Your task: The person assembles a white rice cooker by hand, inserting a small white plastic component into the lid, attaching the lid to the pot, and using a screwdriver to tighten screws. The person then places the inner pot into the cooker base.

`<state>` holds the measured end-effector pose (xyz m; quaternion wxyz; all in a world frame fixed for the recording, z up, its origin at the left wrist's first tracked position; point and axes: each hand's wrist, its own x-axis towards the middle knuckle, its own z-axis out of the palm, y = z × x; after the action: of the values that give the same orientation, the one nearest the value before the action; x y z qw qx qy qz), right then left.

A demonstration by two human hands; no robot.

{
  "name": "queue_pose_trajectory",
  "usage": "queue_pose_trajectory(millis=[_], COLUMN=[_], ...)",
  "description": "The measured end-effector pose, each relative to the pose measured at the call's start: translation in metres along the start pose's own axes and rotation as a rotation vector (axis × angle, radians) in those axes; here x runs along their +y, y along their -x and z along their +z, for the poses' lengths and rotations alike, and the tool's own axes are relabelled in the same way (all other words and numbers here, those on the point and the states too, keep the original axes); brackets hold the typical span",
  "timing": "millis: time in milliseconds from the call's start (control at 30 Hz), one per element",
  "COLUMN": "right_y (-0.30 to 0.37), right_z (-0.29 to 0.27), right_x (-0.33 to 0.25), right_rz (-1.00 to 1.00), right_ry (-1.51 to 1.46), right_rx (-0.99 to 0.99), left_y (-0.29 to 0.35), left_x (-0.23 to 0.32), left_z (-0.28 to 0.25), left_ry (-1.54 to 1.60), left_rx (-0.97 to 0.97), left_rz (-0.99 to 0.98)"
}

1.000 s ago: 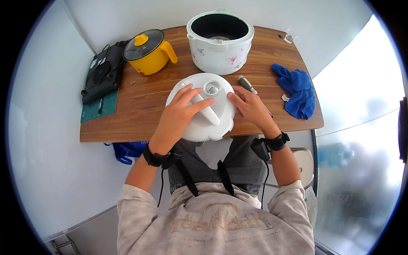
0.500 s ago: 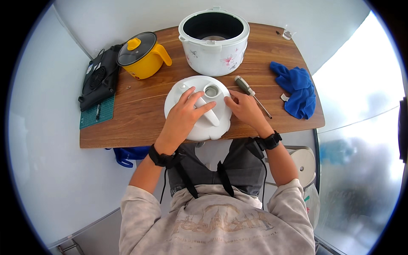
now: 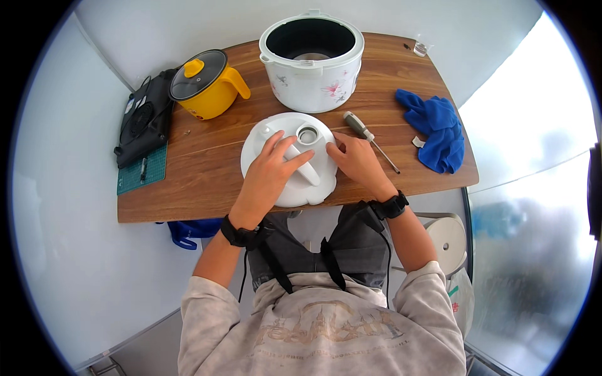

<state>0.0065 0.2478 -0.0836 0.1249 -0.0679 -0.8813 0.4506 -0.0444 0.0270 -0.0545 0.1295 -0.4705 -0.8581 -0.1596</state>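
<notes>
A round white rice cooker lid (image 3: pixel 256 150) lies on the wooden table near its front edge. It carries a long raised handle (image 3: pixel 306 173) and a round vent opening (image 3: pixel 307 135). My left hand (image 3: pixel 269 172) rests over the handle with its fingers spread and the thumb reaching across it. At the lid's right edge, my right hand (image 3: pixel 359 161) is closed on the rim, thumb on top and fingers partly hidden. Just beyond the lid stands the white flowered rice cooker body (image 3: pixel 307 88), its top uncovered and its inside dark.
A screwdriver (image 3: pixel 359 125) lies right of the lid. Farther right are a crumpled blue cloth (image 3: pixel 442 135) and a small clear cup (image 3: pixel 421 47). On the left stand a yellow pot (image 3: pixel 216 97) and a black appliance (image 3: pixel 141 122) partly over a green cutting mat (image 3: pixel 128 180).
The view has shifted slightly. My right hand and the lid's right edge have moved a little to the left; my left hand stays on the handle.
</notes>
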Motion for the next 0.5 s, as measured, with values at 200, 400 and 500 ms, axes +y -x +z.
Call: queue_pose_trajectory(millis=[200, 400, 500], right_y=[0.003, 0.002, -0.001], right_z=[-0.002, -0.004, -0.007], right_x=[-0.002, -0.001, -0.001], right_rz=[0.004, 0.020, 0.038], right_ry=[0.029, 0.016, 0.028], right_rx=[-0.017, -0.047, -0.092], left_y=[0.002, 0.012, 0.029], left_x=[-0.002, -0.013, -0.041], left_z=[0.003, -0.009, -0.005], left_ry=[0.005, 0.258, 0.227], left_rx=[-0.013, 0.101, 0.258], left_rz=[0.005, -0.126, -0.366])
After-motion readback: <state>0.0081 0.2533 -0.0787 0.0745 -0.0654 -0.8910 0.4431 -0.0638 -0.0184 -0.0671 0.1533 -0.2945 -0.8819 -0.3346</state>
